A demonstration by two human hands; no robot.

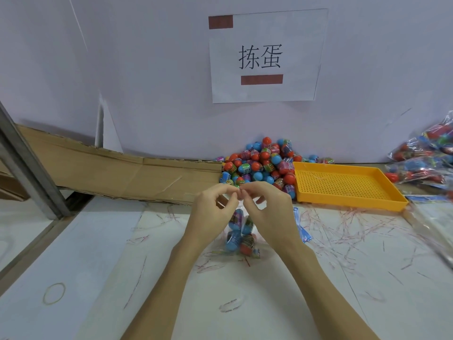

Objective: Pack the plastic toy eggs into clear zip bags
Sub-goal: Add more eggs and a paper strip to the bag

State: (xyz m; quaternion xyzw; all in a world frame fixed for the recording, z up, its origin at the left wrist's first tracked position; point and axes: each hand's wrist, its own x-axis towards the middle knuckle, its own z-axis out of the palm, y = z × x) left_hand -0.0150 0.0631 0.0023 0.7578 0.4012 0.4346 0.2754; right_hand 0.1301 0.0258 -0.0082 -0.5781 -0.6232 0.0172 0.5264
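With the left hand [213,204] and right hand [266,207] both pinching the top edge of the clear zip bag [241,238], which hung upright over the near table holding several toy eggs, the seal was probably best pressed evenly along its length.

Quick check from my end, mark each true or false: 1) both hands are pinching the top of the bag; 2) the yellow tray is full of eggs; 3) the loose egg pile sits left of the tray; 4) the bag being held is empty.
1) True: the left hand and right hand pinch the top of the clear bag.
2) False: the yellow tray holds no eggs.
3) True: the egg pile lies left of the tray, against the wall.
4) False: the bag holds several blue and red eggs.
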